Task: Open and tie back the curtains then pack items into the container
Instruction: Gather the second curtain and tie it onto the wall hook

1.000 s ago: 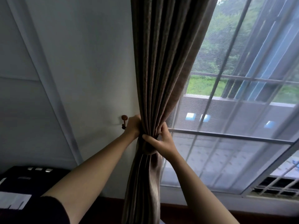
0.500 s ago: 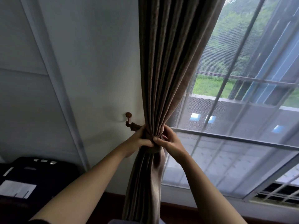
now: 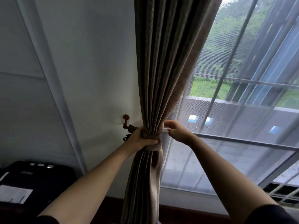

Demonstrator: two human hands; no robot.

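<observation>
A brown pleated curtain (image 3: 163, 65) hangs gathered beside the window. A matching fabric tieback band (image 3: 153, 143) wraps round its waist and runs left to a dark wooden wall hook (image 3: 126, 121). My left hand (image 3: 140, 140) grips the bundled curtain and the band from the left side. My right hand (image 3: 177, 131) is just off the curtain's right edge, fingers loosely curled, thumb and fingertips close to the folds, holding nothing that I can make out.
A sheer white curtain (image 3: 226, 126) covers the window frame (image 3: 242, 139) on the right. A dark case (image 3: 37, 180) with a white paper label sits low at the left by the white wall. A dark wooden skirting runs along the bottom.
My right hand has come off the tieback and moved up and to the right of the curtain. My left hand keeps its grip at the band.
</observation>
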